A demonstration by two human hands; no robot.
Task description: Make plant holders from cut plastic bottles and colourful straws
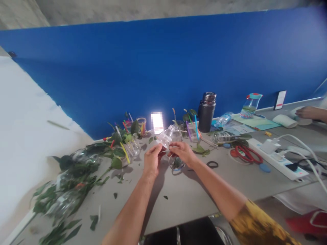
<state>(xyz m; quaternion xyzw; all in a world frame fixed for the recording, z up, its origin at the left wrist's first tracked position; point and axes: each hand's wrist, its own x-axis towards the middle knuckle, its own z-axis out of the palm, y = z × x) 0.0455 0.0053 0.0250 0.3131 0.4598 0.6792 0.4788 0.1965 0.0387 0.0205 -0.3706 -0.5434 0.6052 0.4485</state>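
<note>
My left hand [152,159] and my right hand [181,151] are raised over the grey table [178,197], both closed on a clear plastic bottle piece [170,135] held between them. The left fingers pinch its near edge; the right fingers grip it from the other side. Below the hands lies another clear plastic piece with a leaf inside [176,164]. A black ring [212,164] rests just right of my right wrist.
Leafy green stems [76,180] and clear bottles lie at left. Cups with coloured straws [141,125] stand by the blue wall. A dark flask [206,111], red scissors [246,153], a white power strip [278,160] and another person's hand [310,112] are at right.
</note>
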